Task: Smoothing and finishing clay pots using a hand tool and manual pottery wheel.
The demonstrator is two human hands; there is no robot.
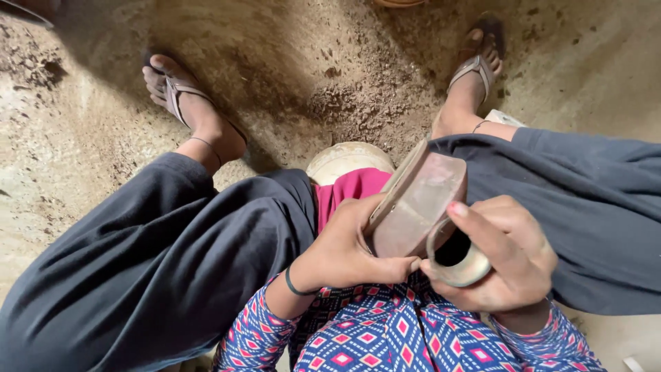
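Dirt floor (289,62), loose and gritty, lies well below the lap. Clay pot (420,207), brown and unfired-looking, held tilted over the knees. Left hand (344,251) grips its body; right hand (506,258) wraps the open neck (454,255), thumb on the rim. Risk, as I judge it: a slip drops the pot onto the floor, or thumb pressure deforms the rim.
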